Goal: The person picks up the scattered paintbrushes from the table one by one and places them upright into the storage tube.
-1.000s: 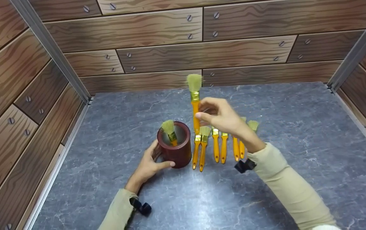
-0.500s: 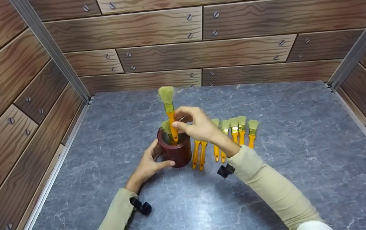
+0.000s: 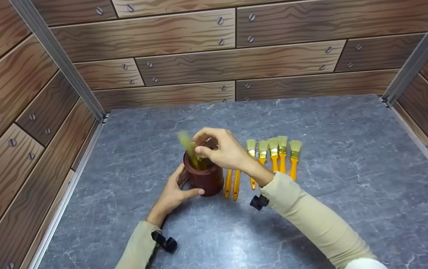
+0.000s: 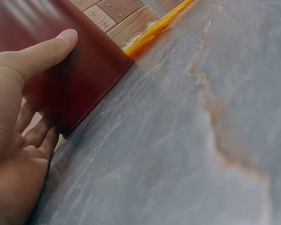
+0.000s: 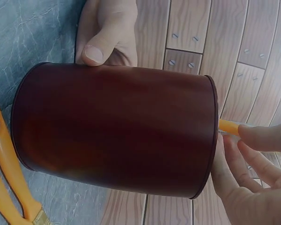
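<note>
A dark red cylindrical cup (image 3: pixel 205 182) stands upright on the grey marbled table. My left hand (image 3: pixel 174 192) holds its left side, thumb across the front; the left wrist view shows the thumb on the cup wall. At the cup's mouth is my right hand (image 3: pixel 223 147). In the right wrist view its thumb and fingers pinch a paintbrush's orange handle (image 5: pixel 228 126) just over the rim. Blurred pale bristles (image 3: pixel 185 140) lean left out of the cup. How far the brushes inside reach down is hidden.
Right of the cup lies a row of several paintbrushes (image 3: pixel 295 157) with orange handles, bristles pointing away; my right hand and forearm cover part of it. Wood-patterned panels (image 3: pixel 184 71) wall the table at the back and both sides.
My right hand has carried a paintbrush leftward from above the row, then down into the cup's mouth. Bristles there now lean further left. My left hand has stayed on the cup.
</note>
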Demonstrator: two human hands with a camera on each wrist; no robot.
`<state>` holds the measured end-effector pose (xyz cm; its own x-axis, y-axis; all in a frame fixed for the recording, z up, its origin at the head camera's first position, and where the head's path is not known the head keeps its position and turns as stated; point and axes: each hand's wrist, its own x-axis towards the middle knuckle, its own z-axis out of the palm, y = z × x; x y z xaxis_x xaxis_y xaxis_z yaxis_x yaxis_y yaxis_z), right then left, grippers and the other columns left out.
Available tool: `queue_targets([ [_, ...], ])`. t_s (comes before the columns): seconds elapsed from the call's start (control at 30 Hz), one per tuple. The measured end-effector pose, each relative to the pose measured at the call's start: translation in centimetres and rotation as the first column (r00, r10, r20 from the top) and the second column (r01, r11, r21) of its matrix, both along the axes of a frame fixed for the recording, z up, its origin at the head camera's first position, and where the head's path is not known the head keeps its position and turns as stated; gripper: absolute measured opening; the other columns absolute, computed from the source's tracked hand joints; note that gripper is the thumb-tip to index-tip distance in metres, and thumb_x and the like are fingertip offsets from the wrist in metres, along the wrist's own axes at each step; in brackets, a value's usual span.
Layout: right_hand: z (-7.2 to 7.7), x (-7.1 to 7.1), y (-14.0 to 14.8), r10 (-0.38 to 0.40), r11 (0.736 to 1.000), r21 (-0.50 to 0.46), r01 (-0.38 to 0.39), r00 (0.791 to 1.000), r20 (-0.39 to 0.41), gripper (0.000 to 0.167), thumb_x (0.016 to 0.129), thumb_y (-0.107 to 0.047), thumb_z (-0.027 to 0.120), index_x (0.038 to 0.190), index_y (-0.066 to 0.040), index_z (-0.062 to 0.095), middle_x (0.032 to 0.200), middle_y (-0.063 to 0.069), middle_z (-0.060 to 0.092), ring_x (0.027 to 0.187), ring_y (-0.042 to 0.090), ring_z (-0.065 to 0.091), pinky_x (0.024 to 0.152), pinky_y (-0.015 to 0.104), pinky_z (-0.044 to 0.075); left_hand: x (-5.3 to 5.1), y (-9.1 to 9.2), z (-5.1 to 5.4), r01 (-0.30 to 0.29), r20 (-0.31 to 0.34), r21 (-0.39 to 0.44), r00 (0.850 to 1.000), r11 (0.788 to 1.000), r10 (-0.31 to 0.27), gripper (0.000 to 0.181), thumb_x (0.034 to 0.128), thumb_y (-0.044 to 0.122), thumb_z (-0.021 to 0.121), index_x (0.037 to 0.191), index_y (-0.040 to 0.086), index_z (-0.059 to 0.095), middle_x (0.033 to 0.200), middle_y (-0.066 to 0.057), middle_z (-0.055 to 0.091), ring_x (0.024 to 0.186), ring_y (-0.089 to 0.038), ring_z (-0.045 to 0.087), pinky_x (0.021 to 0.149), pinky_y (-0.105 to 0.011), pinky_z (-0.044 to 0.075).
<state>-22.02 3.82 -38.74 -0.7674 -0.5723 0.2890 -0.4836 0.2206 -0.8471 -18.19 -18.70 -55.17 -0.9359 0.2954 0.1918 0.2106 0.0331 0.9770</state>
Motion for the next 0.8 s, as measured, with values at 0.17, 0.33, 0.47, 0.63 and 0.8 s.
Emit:
queue_targets([
  [0.17,0.0,0.0,0.6,-0.010,1.000,0.002,0.010,1.000,-0.018,0.020,0.102,-0.008,0.072,0.122,-0.004,0.073,0.115,0.013,0.076,0.095,0.027,0.076,0.085,0.042,0.065,0.0,0.1,0.0,-0.008,0.011,0.011,1.000,1.000,0.008,0.103,0.0815,0.006,0.094,0.167,0.021,0.038,0.162,-0.005,0.053,0.154,-0.022,0.045,0.131,-0.046,0.031],
  [0.33,0.1,-0.1,1.4,-0.022,1.000,0.011,0.022,1.000,-0.016,0.022,0.103,-0.009,0.071,0.124,-0.003,0.073,0.117,0.014,0.076,0.102,0.026,0.076,0.092,0.042,0.064,0.1,0.0,0.0,-0.015,0.010,0.005,1.000,1.000,0.015,0.102,0.0811,0.007,0.094,0.166,0.021,0.039,0.162,-0.004,0.054,0.154,-0.022,0.046,0.130,-0.045,0.033],
  [0.47,0.0,-0.1,2.2,-0.041,0.999,0.002,0.041,0.999,0.016,0.022,0.103,-0.009,0.071,0.123,-0.002,0.072,0.116,0.015,0.075,0.102,0.027,0.075,0.092,0.041,0.064,0.1,0.1,0.0,-0.012,0.005,-0.002,1.000,1.000,0.012,0.102,0.0812,0.007,0.094,0.166,0.022,0.039,0.162,-0.004,0.054,0.153,-0.023,0.046,0.130,-0.044,0.034],
  [0.63,-0.1,-0.2,3.8,-0.087,0.996,0.006,0.087,0.996,0.024,0.020,0.102,-0.009,0.072,0.122,-0.004,0.074,0.116,0.014,0.075,0.102,0.030,0.075,0.091,0.040,0.064,0.2,0.1,0.1,0.000,0.024,0.005,1.000,1.000,0.000,0.102,0.0831,0.009,0.093,0.167,0.025,0.037,0.162,-0.002,0.054,0.153,-0.021,0.046,0.129,-0.043,0.036],
  [0.8,-0.1,-0.4,5.7,-0.140,0.990,0.035,0.139,0.990,0.006,0.021,0.100,-0.009,0.074,0.121,-0.005,0.074,0.118,0.015,0.076,0.106,0.030,0.074,0.097,0.042,0.062,0.2,0.0,0.2,-0.007,0.032,0.005,0.999,1.000,0.007,0.101,0.0831,0.009,0.093,0.166,0.026,0.039,0.159,-0.001,0.057,0.151,-0.020,0.049,0.128,-0.042,0.037],
])
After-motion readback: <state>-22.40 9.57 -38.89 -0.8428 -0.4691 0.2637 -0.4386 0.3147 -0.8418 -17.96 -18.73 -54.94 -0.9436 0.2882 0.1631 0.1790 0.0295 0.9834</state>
